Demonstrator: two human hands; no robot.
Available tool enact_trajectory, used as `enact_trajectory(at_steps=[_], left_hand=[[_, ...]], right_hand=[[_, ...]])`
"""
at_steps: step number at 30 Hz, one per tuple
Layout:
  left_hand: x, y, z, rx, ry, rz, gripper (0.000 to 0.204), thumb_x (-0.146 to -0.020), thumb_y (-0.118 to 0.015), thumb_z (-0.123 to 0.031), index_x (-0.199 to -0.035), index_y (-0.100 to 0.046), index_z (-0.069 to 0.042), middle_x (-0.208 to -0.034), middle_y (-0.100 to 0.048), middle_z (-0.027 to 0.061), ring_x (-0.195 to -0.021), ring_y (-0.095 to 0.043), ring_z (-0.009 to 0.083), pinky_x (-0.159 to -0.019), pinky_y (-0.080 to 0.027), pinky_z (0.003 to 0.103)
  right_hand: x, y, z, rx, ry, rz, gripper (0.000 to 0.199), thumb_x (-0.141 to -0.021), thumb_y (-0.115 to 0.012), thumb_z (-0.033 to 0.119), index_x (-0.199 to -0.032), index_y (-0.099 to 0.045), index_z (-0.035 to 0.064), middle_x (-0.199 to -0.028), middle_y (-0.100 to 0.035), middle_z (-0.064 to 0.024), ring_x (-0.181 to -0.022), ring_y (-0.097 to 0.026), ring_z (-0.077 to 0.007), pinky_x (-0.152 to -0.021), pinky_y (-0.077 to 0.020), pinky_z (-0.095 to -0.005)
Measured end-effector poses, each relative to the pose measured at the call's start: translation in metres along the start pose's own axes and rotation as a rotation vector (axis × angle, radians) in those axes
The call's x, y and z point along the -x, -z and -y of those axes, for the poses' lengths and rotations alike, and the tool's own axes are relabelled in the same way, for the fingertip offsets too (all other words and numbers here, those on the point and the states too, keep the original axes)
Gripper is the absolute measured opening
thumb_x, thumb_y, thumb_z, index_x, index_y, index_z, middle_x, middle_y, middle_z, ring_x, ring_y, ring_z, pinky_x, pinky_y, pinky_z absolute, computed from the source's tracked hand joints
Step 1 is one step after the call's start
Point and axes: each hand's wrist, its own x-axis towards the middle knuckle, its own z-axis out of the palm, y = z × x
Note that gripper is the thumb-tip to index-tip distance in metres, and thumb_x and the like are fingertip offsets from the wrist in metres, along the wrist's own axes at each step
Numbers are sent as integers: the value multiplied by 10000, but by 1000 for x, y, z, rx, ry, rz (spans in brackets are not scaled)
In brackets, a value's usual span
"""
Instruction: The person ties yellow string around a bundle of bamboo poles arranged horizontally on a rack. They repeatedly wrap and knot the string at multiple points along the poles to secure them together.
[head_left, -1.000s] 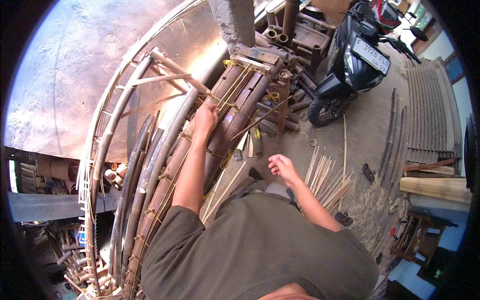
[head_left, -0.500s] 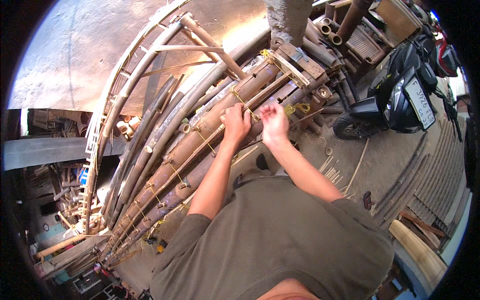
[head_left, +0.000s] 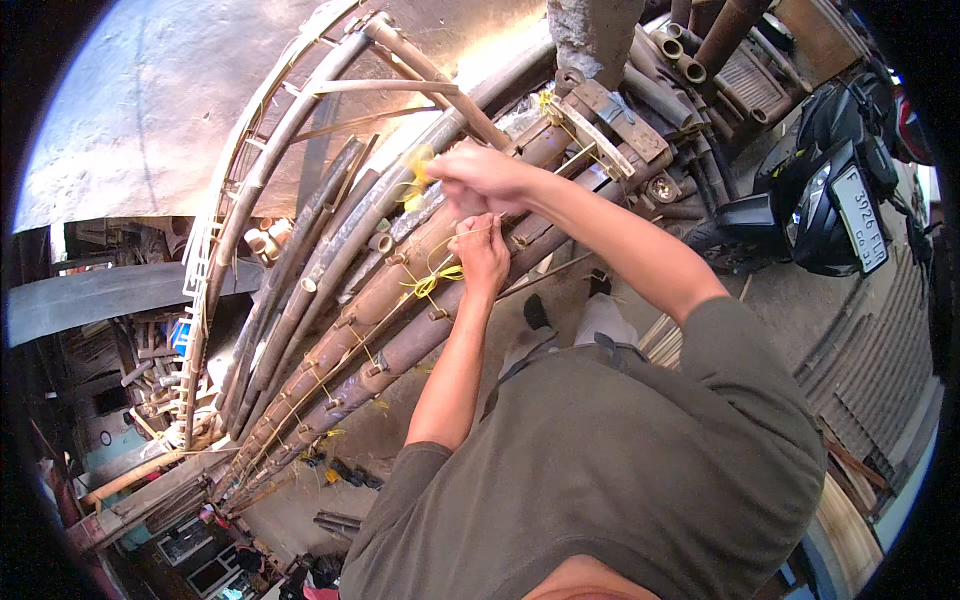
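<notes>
Long brown bamboo poles [head_left: 395,290] lie side by side, slanting from lower left to upper right, with yellow twine tied round them at intervals. My left hand [head_left: 480,250] rests on the poles, its fingers closed on a thin strand of the twine. Just above it my right hand [head_left: 480,182] reaches across to the left, closed and smeared by motion. A blurred yellow tuft of twine [head_left: 418,178] shows at its fingertips. Another looped bunch of yellow twine [head_left: 434,282] lies on the poles, left of my left hand.
A curved bamboo frame [head_left: 225,200] leans against the pale wall at left. A concrete post [head_left: 592,40] and a wooden block [head_left: 615,115] stand at the poles' far end. A motorcycle [head_left: 820,210] is parked at right. Corrugated sheets [head_left: 870,350] lie on the floor.
My right hand has swept left over my left hand, and yellow twine now shows left of it. A looped bunch of twine now lies on the poles. The view has shifted slightly.
</notes>
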Motion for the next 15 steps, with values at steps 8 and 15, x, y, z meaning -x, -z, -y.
enact_trajectory(at_steps=[8,15], left_hand=[[-39,16,-14,460,204,79,226,-965,-513,-230,-933,-664,-64,-771,-675,94,-766,-626,214,-722,-441,366],[-140,-33,93,-62,215,104,290,-907,-535,-240,-858,-690,1,-787,-658,228,-753,-638,377,-698,-475,447]], right_hand=[[122,-35,-119,846,157,-44,377,-850,-528,286,-580,-596,31,-629,-591,-209,-602,-594,-407,-576,-461,-502],[156,-32,-105,919,349,59,192,-745,-556,160,-624,-543,12,-662,-589,-165,-639,-560,-354,-618,-450,-436]])
